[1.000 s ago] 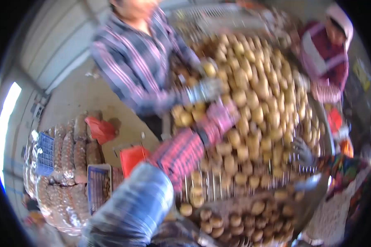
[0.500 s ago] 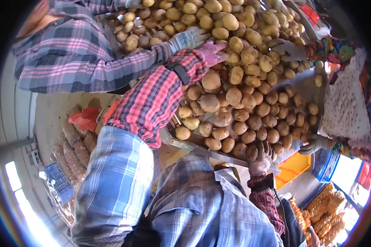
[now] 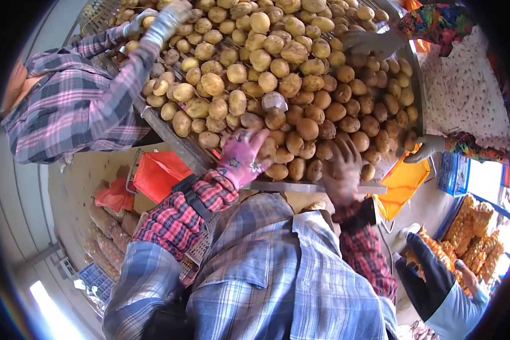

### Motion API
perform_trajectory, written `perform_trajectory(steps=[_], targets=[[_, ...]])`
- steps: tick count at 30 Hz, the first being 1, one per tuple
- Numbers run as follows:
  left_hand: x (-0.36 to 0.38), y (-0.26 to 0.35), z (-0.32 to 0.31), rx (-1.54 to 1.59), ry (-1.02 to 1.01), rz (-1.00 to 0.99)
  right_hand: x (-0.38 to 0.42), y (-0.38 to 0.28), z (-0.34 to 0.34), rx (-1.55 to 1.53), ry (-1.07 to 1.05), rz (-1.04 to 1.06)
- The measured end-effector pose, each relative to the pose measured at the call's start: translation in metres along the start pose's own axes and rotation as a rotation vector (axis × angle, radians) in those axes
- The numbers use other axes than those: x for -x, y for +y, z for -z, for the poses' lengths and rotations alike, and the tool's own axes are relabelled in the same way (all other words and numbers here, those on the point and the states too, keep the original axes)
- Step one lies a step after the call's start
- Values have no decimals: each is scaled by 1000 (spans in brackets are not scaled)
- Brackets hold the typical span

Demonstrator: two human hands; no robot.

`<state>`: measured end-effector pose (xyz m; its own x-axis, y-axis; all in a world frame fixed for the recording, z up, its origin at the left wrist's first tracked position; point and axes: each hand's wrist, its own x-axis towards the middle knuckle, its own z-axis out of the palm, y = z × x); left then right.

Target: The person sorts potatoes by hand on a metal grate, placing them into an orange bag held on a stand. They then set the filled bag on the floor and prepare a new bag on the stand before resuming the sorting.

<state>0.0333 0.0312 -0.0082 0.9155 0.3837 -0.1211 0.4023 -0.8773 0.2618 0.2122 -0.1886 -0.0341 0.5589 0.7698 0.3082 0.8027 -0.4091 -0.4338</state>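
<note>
Potatoes (image 3: 294, 85) cover the metal sorting table (image 3: 173, 133) in front of me. My left hand (image 3: 243, 156), in a pink patterned glove, is at the near edge of the pile. Its fingers are spread beside the nearest potatoes, and one potato lies against the fingertips. My right hand (image 3: 343, 170), gloved and slightly blurred, reaches over the front edge with fingers stretched out on the potatoes there. Neither hand is wrapped round a potato. Among the potatoes sits a pale, shiny round thing (image 3: 275, 102) whose kind I cannot make out.
A co-worker's gloved hand (image 3: 173, 20) is at the far left of the pile. Another person's gloved hands (image 3: 374, 42) are at the right side. Red cloth or bag (image 3: 160, 174) and yellow bag (image 3: 405, 184) hang below the table edge. A blue crate (image 3: 453, 173) and filled sacks (image 3: 473, 226) stand right.
My left hand has drawn back from deep in the pile to the near edge. More potatoes lie towards the front. The left co-worker's hands have moved away to the far left; the view has shifted.
</note>
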Motion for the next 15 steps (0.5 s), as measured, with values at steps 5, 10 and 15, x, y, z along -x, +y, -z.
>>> perform_trajectory(steps=[5, 10, 15], targets=[[-8, 12, 7, 82, -290, 120, -85, -26, -34, 136, -141, 207], [0, -31, -19, 1294, -122, 148, -92, 28, -49, 295, -159, 201], [8, -50, 1, 2146, -109, 436, -101, 102, -46, 537, -87, 98]])
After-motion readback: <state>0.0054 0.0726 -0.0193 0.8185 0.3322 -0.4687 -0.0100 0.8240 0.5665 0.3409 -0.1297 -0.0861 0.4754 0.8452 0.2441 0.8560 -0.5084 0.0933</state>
